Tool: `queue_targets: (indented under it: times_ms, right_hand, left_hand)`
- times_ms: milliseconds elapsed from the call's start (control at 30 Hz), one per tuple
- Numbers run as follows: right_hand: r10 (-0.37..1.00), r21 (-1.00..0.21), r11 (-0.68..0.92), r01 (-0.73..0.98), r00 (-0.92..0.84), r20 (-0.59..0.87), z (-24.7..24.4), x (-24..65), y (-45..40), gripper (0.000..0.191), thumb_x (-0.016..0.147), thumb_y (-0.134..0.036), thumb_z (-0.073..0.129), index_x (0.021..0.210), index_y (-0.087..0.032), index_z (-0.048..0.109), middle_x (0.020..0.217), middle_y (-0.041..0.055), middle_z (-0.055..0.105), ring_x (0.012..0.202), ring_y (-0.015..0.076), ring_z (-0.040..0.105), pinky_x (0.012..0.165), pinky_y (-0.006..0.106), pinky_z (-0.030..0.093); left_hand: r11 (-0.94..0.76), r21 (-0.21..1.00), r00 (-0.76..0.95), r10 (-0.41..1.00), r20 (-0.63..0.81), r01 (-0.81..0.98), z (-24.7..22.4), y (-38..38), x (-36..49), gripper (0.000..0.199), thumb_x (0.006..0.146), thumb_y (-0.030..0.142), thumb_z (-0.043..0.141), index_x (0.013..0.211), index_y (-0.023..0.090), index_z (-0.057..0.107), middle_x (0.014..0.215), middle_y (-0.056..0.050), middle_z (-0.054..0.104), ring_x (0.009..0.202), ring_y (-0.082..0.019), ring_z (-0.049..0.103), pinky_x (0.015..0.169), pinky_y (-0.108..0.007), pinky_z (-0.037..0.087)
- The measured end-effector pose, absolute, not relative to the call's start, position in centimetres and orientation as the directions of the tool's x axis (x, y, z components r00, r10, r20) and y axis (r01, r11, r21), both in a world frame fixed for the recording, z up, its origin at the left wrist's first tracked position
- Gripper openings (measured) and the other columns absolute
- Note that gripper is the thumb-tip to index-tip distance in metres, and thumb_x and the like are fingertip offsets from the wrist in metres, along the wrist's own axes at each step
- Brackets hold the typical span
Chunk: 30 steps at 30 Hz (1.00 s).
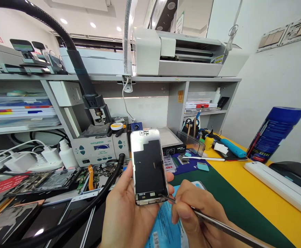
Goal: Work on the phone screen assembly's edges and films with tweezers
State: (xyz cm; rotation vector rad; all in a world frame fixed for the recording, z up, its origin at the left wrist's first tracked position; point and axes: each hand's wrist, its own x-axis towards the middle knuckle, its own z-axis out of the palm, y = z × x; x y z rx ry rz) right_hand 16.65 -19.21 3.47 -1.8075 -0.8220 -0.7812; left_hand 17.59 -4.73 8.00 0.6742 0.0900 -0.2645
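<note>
My left hand (130, 210) is closed around the edges of a phone screen (152, 165), back side facing me and tilted upright. Its back has a silvery top, a large black panel and small connectors along the bottom edge. In my right hand (194, 206) is a slim pair of metal tweezers (217, 224), pinched between thumb and fingers. The tweezers' tip reaches the lower right corner of the screen, near a small connector; whether it touches is too fine to tell. Below both hands lies a blue printed packet (163, 224), partly hidden.
A black hose (88, 213) curves across phones and boards at left. Behind stand a soldering station (101, 148) and a black-fronted box (172, 144). On the right are a blue can (276, 134), a white bar-shaped device (279, 189) and a green-and-yellow mat (243, 203).
</note>
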Motion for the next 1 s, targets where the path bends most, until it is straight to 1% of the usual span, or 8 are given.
queue_targets:
  times_ms: [133,333,467,533,633,767,833,1000]
  right_hand:
    - [0.103,-0.577,-0.281,0.767,0.622,0.776,3.4,16.6,-19.1,0.019,0.098,-0.027,0.045,0.084,-0.021,0.055,0.065,-0.0004,0.053,0.055,0.0131,0.053,0.054,0.027,0.043]
    - [0.111,-0.565,-0.163,0.809,0.584,0.804,4.1,16.8,-19.1,0.020,0.099,-0.028,0.045,0.100,-0.022,0.064,0.072,0.0024,0.061,0.063,0.0146,0.060,0.055,0.027,0.045]
    - [0.123,-0.597,-0.152,0.788,0.615,0.779,4.0,16.7,-19.2,0.022,0.099,-0.026,0.044,0.094,-0.021,0.065,0.066,0.0009,0.059,0.059,0.0139,0.059,0.056,0.027,0.046]
    - [0.119,-0.587,-0.170,0.791,0.608,0.785,4.1,16.6,-19.1,0.022,0.098,-0.026,0.044,0.093,-0.021,0.065,0.065,0.0007,0.059,0.057,0.0136,0.059,0.054,0.027,0.046]
    - [0.112,-0.529,-0.227,0.818,0.562,0.820,4.4,16.5,-18.8,0.020,0.098,-0.027,0.047,0.089,-0.021,0.064,0.065,0.0010,0.064,0.055,0.0130,0.059,0.051,0.025,0.045]
    - [0.275,-0.364,-0.303,0.881,0.446,0.852,4.5,16.6,-18.7,0.012,0.095,-0.021,0.054,0.093,-0.019,0.066,0.076,0.0032,0.074,0.067,0.0149,0.070,0.062,0.024,0.052]
    - [0.320,-0.299,-0.311,0.902,0.395,0.861,4.6,16.7,-18.8,0.011,0.093,-0.019,0.056,0.097,-0.018,0.067,0.081,0.0039,0.076,0.073,0.0156,0.072,0.067,0.024,0.055]
    - [0.339,-0.232,-0.309,0.922,0.335,0.879,4.9,16.9,-18.7,0.014,0.094,-0.017,0.055,0.094,-0.013,0.069,0.081,0.0050,0.076,0.074,0.0131,0.072,0.071,0.020,0.057]
  left_hand:
    - [0.742,0.622,0.968,-0.201,-0.147,0.249,8.0,-4.6,17.5,0.041,0.094,0.037,0.041,0.092,0.009,0.071,0.085,-0.019,0.074,0.069,-0.025,0.070,0.075,-0.039,0.054]
    - [0.757,0.604,0.969,-0.200,-0.147,0.248,7.9,-4.6,17.8,0.043,0.095,0.036,0.039,0.091,0.009,0.072,0.084,-0.019,0.075,0.071,-0.025,0.070,0.075,-0.039,0.055]
    - [0.761,0.597,0.967,-0.206,-0.148,0.254,8.0,-4.5,17.7,0.044,0.095,0.036,0.039,0.095,0.008,0.072,0.087,-0.020,0.075,0.071,-0.026,0.070,0.073,-0.040,0.055]
    - [0.759,0.600,0.967,-0.209,-0.144,0.254,8.1,-4.5,17.7,0.043,0.094,0.036,0.039,0.096,0.008,0.072,0.088,-0.020,0.075,0.071,-0.026,0.070,0.073,-0.040,0.054]
    - [0.755,0.605,0.967,-0.212,-0.139,0.252,8.1,-4.5,17.6,0.043,0.094,0.036,0.041,0.095,0.007,0.073,0.090,-0.020,0.074,0.072,-0.026,0.069,0.073,-0.040,0.053]
    - [0.745,0.598,0.955,-0.238,-0.175,0.295,7.9,-4.4,17.5,0.043,0.093,0.037,0.043,0.097,0.005,0.072,0.094,-0.021,0.074,0.076,-0.028,0.069,0.076,-0.041,0.052]
    - [0.748,0.591,0.953,-0.245,-0.176,0.301,7.8,-4.3,17.6,0.044,0.092,0.037,0.044,0.097,0.004,0.072,0.095,-0.021,0.074,0.076,-0.028,0.069,0.076,-0.040,0.052]
    - [0.775,0.556,0.953,-0.262,-0.149,0.300,7.5,-4.2,17.7,0.049,0.091,0.040,0.042,0.093,0.002,0.073,0.093,-0.023,0.074,0.075,-0.028,0.068,0.075,-0.039,0.051]
